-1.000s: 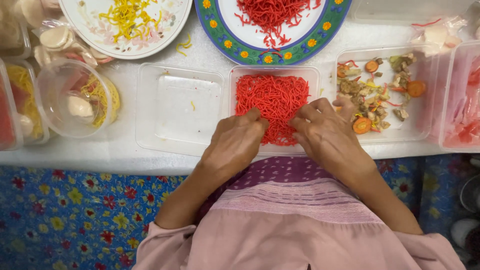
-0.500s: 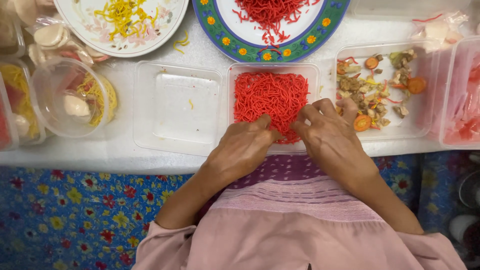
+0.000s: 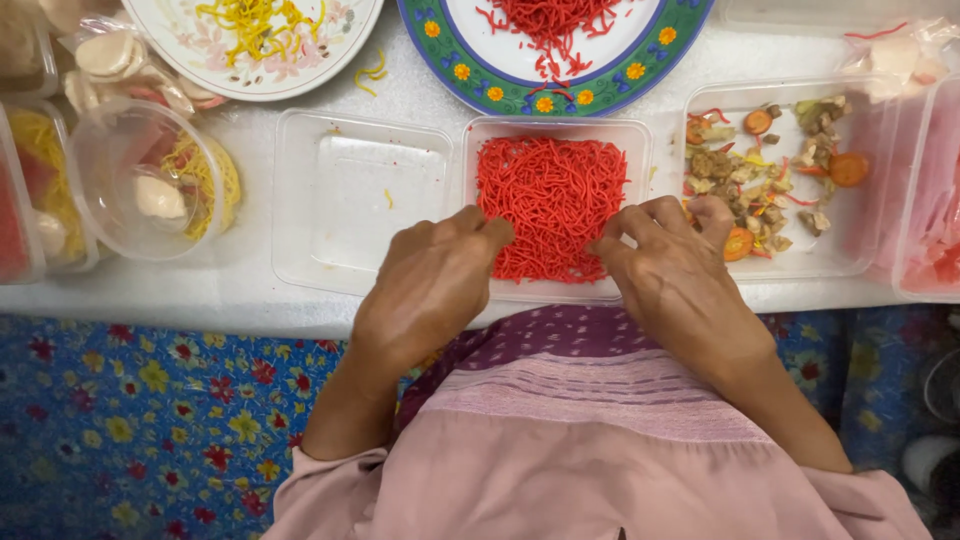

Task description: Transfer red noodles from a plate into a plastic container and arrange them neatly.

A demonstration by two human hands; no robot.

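Note:
A clear plastic tray (image 3: 640, 140) filled with red noodles (image 3: 550, 195) stands at the near edge of the white table. My left hand (image 3: 430, 285) rests on the tray's near left corner, fingertips touching the noodles. My right hand (image 3: 675, 270) sits at the near right corner, its curled fingers pressing into the noodles. Neither hand lifts anything clear of the tray.
An empty clear tray (image 3: 350, 200) lies to the left. To the right stands a tray of mixed vegetable pieces (image 3: 775, 170). Behind are a blue-rimmed plate with red noodles (image 3: 560, 40) and a floral plate with yellow noodles (image 3: 250, 30). Round tubs (image 3: 150, 180) sit at far left.
Both hands have spread slightly apart along the tray's near edge; fingers stay in the red noodles.

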